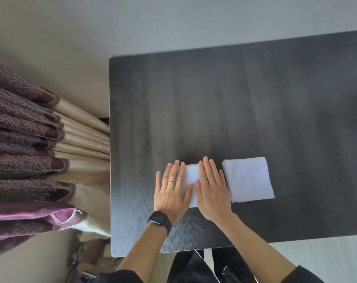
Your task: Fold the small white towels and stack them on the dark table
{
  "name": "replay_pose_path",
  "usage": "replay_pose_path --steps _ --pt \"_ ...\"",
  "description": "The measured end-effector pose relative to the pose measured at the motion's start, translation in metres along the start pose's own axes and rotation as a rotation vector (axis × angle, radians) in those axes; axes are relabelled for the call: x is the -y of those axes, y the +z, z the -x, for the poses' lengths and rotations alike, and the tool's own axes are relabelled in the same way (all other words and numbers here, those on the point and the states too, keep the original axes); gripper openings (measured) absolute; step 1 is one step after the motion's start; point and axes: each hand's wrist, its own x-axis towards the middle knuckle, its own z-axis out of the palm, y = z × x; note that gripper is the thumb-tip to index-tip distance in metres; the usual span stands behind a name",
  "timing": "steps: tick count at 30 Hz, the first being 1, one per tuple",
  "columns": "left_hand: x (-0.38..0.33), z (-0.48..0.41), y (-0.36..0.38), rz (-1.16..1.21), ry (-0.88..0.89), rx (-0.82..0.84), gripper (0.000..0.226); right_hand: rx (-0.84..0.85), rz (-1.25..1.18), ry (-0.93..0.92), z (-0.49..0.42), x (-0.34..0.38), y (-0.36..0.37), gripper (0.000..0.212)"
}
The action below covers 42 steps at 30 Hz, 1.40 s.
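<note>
A small folded white towel [192, 175] lies near the front of the dark table [245, 103]. My left hand [172, 193] and my right hand [211, 188] both lie flat on it with straight fingers, side by side, covering most of it. Only a strip of towel shows between the hands and below them. Just to the right, almost touching my right hand, sits a neat stack of folded white towels [248, 179].
Purple and beige curtains [34, 160] hang to the left of the table. The table's left edge [110, 160] and front edge run close to my hands. A black watch [159, 220] is on my left wrist.
</note>
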Motion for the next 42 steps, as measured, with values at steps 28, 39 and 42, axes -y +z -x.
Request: replay_pose_path --steps 28,39,42 --pt "-0.085 0.012 -0.053 -0.051 0.063 0.092 0.073 -0.293 -0.289 0.175 0.111 -0.071 -0.109 0.047" --pt "-0.447 0.095 -0.047 0.113 0.754 0.139 0.059 -0.783 -0.098 0.646 0.369 -0.272 -0.250 0.039" --pt "-0.560 0.145 -0.044 0.171 0.944 0.129 0.056 -0.913 -0.020 0.792 0.465 -0.324 -0.284 0.037"
